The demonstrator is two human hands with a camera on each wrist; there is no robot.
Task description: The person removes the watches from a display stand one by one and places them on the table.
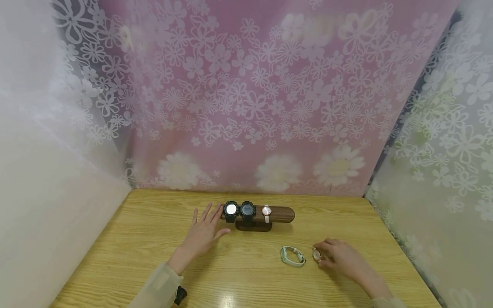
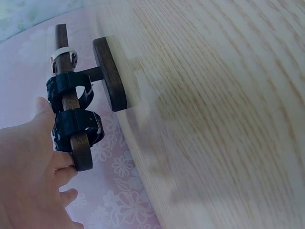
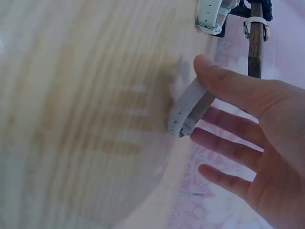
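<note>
I read the worktop as a clock, twelve away from me. At three, my right hand pinches a small light-strapped watch between thumb and fingers, its round dial showing between them. I judge a light hold on its edges best, since the strap makes a loop that could roll if squeezed off-centre. Just inside it, nearer the middle, a pale green watch rests on its edge; I could knock it, so any move across seems safer lifted than dragged. At ten, my left hand grasps nothing: fingers spread, fingertips touching the left end of the wooden stand. That gentle contact should steady it; pressing down there might tip the long bar over its short base. At twelve, the bar carries two black watches, then a white-strapped watch, with bare wood towards one o'clock. Beyond hangs a pink flowered sheet.
</note>
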